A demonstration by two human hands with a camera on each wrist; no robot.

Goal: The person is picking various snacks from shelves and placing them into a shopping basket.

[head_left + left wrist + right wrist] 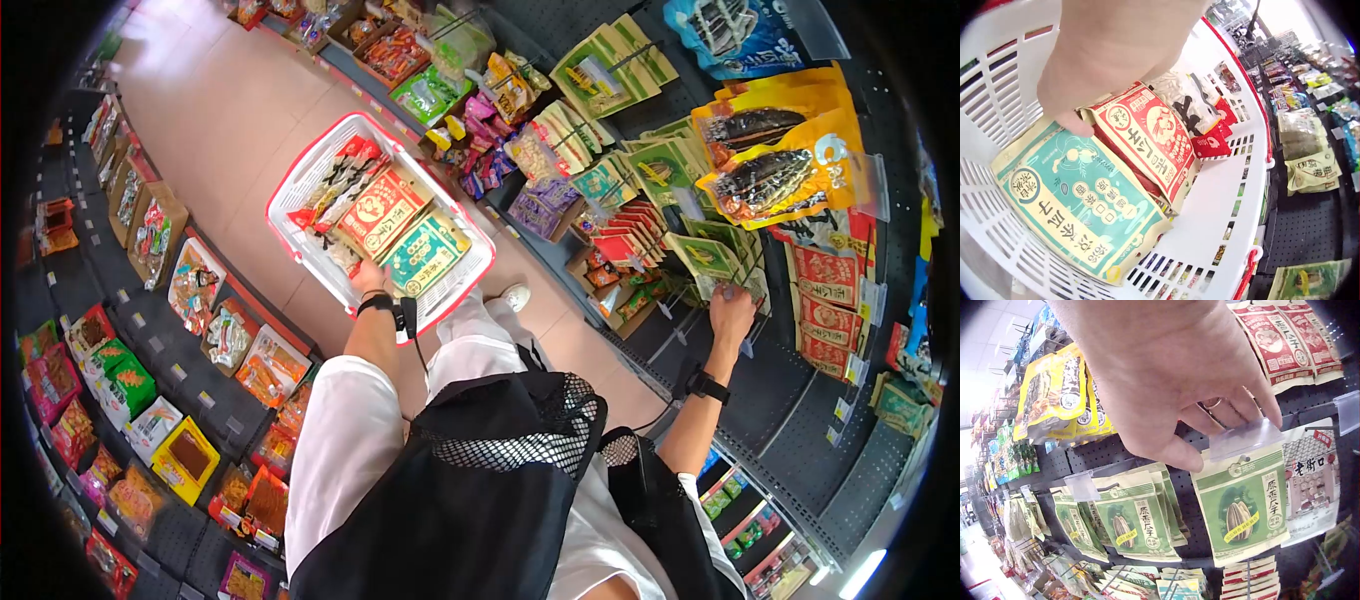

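Note:
My left hand (367, 277) holds the near rim of a white shopping basket with a red edge (290, 190), raised over the aisle floor. In the left wrist view the thumb (1075, 122) rests on a teal packet (1079, 200) lying in the basket (1222, 206) beside a red packet (1150, 137). My right hand (728, 300) is raised to the pegboard. Its loosely curled fingers (1222, 415) touch a clear price tag (1244, 439) at the end of a peg, above a hanging green seed packet (1241, 500). The thumb stays apart and pinches nothing.
Snack shelves line both sides of a pink-floored aisle (220, 110). Yellow dried-fish packets (1060, 394) and red packets (1279, 337) hang around the green ones. More green packets (1135, 519) hang to the left. A black bag (490, 480) hangs at my front.

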